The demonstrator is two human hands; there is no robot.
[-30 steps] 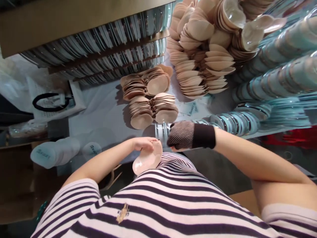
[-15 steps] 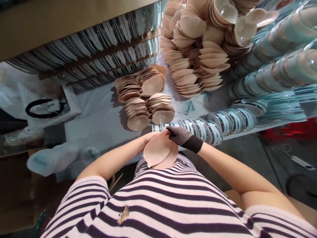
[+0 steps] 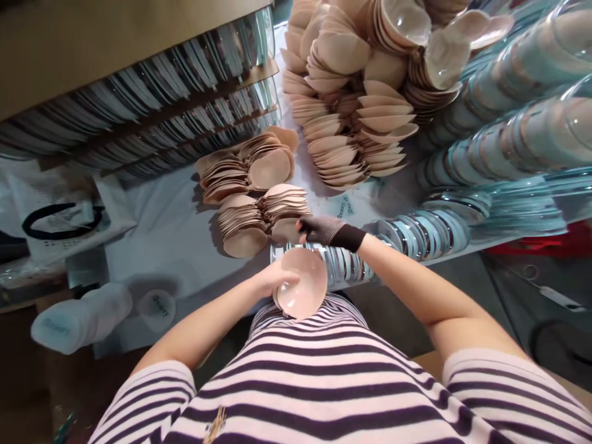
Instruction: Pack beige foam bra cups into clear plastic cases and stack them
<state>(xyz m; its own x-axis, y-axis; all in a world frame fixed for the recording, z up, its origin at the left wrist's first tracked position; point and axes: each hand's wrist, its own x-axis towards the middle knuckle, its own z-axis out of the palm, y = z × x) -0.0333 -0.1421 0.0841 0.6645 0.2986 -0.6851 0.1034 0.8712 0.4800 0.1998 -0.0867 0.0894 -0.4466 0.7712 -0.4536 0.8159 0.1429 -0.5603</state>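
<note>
Just on the wearer's side of a twin stack of beige cups [image 3: 243,219] on the counter [image 3: 171,246], a bare left hand [image 3: 278,276] grips a glossy pink cup [image 3: 308,287], thumb inside the bowl. The gloved right hand [image 3: 319,230], at that cup half a second ago, has moved to the stack's right edge, fingers curled; whether they hold anything cannot be told. Clear-cased discs [image 3: 345,265] line up near the stack's lower right.

A table with a pale, smooth top [image 3: 166,228] bears paired stacks of beige, cup-shaped pads [image 3: 245,242], a larger heap of similar beige pads [image 3: 342,53] and, along its near edge, rounded clear-and-white plastic cases [image 3: 416,234].
</note>
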